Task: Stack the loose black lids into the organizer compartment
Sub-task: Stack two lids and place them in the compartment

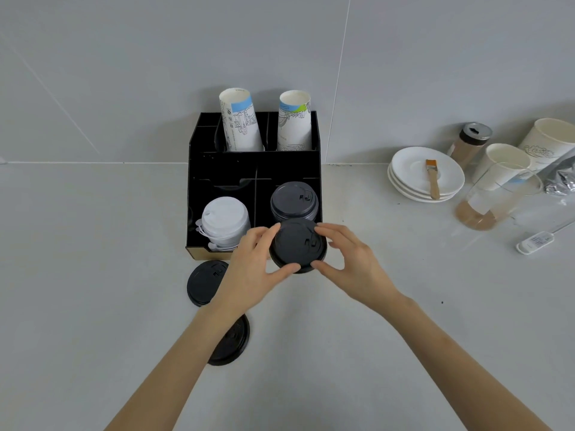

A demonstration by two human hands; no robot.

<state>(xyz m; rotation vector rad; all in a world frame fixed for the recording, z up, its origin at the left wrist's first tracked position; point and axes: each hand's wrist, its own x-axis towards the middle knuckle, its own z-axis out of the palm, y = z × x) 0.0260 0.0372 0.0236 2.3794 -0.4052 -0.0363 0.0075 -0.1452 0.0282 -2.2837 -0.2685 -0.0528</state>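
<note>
Both hands, left and right, pinch one black lid just before the organizer; the left forearm partly hides two loose lids on the worktop.

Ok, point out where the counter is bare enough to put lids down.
Bare: the wide counter left of the organizer, and the stretch between the right hand and the plates. Crowded: two loose lids lie under the left hand; cups and a glass fill the far right.
</note>
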